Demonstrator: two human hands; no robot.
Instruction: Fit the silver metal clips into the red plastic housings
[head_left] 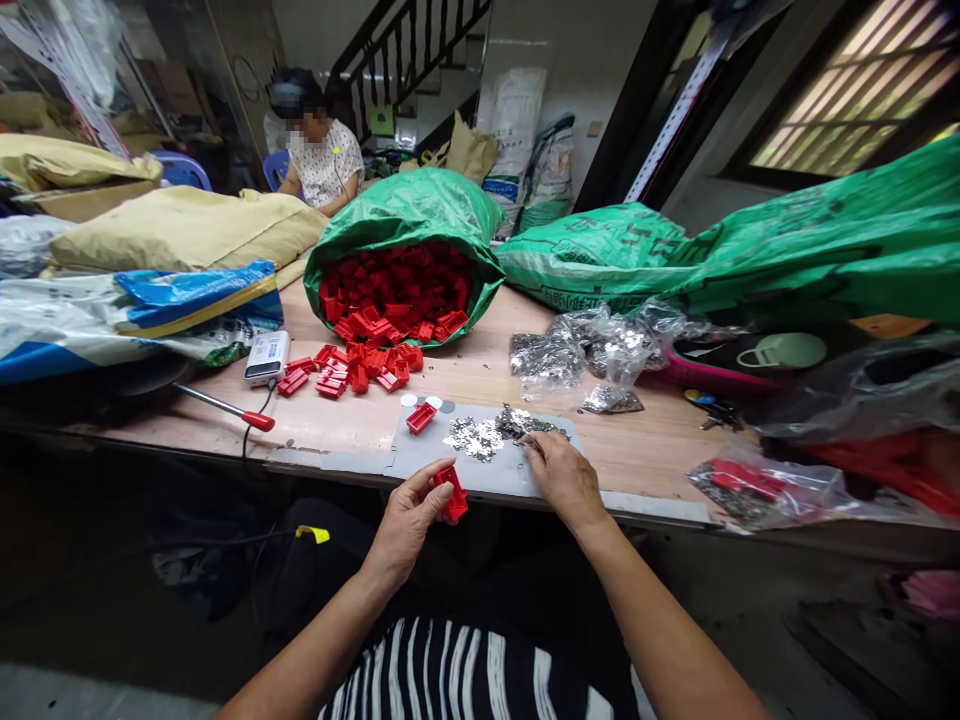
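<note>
My left hand (411, 515) grips a small red plastic housing (452, 494) between thumb and fingers, just off the table's front edge. My right hand (561, 474) is at a pile of small dark metal pieces (517, 421), its fingertips pinched together; what they hold, if anything, is too small to make out. Beside that pile lies a heap of shiny silver metal pieces (474, 438). Both heaps rest on a grey mat (420, 462). One more red housing (421, 417) sits alone at the mat's left end.
A green sack (420, 205) spills red housings (367, 365) onto the table. Clear bags of metal parts (585, 350) lie to the right. At left are a red-handled tool (225, 407) and a white power bank (266, 357). Another person (322, 150) sits behind.
</note>
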